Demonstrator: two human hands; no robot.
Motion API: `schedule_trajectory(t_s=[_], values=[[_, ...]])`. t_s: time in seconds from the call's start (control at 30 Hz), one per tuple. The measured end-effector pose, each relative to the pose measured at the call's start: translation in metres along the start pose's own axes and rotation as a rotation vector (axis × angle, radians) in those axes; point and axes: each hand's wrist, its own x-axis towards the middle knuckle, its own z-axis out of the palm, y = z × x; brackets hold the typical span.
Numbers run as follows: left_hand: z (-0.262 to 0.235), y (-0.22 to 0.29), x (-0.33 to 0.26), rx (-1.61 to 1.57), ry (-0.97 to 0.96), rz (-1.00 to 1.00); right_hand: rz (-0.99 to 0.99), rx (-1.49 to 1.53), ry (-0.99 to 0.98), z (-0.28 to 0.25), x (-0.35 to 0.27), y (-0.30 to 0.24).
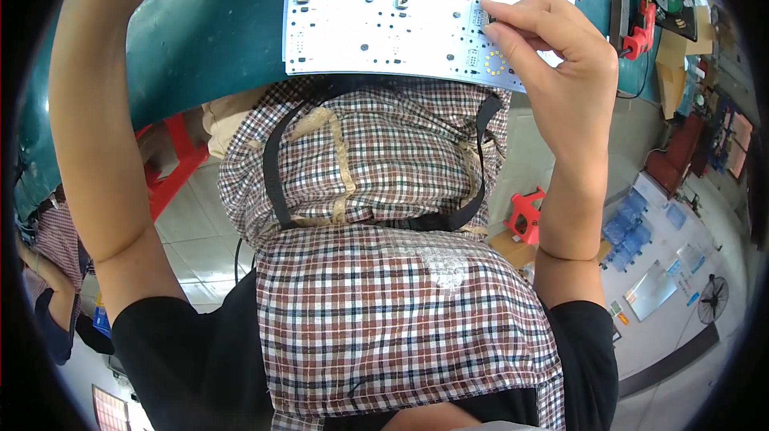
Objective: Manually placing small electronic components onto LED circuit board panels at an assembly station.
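White circuit board (pixel 384 14) lies flat at 12 o'clock on teal tabletop (pixel 208 30), edge overhanging plaid apron (pixel 384 303). Right hand (pixel 553 46) pinches small component onto board's 4 o'clock corner, fingers together for precise seating. Left hand out of view.

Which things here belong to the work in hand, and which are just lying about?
In the work:
white circuit board
right hand, fingertips pinching a small part on the board
green bench

Lying about:
red stool
red tool
floor fan
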Motion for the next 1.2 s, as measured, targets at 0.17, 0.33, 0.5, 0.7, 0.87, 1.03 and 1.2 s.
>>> schedule_trajectory(t_s=[0.17,0.33,0.5,0.7,0.87,1.03,1.2], values=[[-0.098,-0.314,0.029,-0.069,-0.067,0.036,0.166,-0.033,-0.042,-0.001,0.005,-0.01],[-0.481,-0.483,-0.039,0.315,-0.093,0.003,0.136,0.29,-0.031,-0.025,-0.008,0.006],[-0.192,-0.476,-0.037,0.11,-0.207,0.066,0.313,-0.059,-0.148,-0.005,0.011,-0.005],[-0.057,-0.103,-0.069,0.282,-0.269,0.079,-0.115,-0.2,-0.102,-0.006,0.004,-0.002],[-0.041,-0.105,-0.085,-0.203,-0.234,-0.168,-0.274,-0.382,-0.027,0.002,0.001,-0.001],[-0.03,-0.097,-0.086,-0.419,-0.248,-0.216,-0.355,-0.443,0.001,0.007,0.002,0.001],[-0.03,-0.077,-0.089,-0.466,-0.251,-0.22,-0.197,-0.416,-0.124,0.0,0.005,-0.015]])
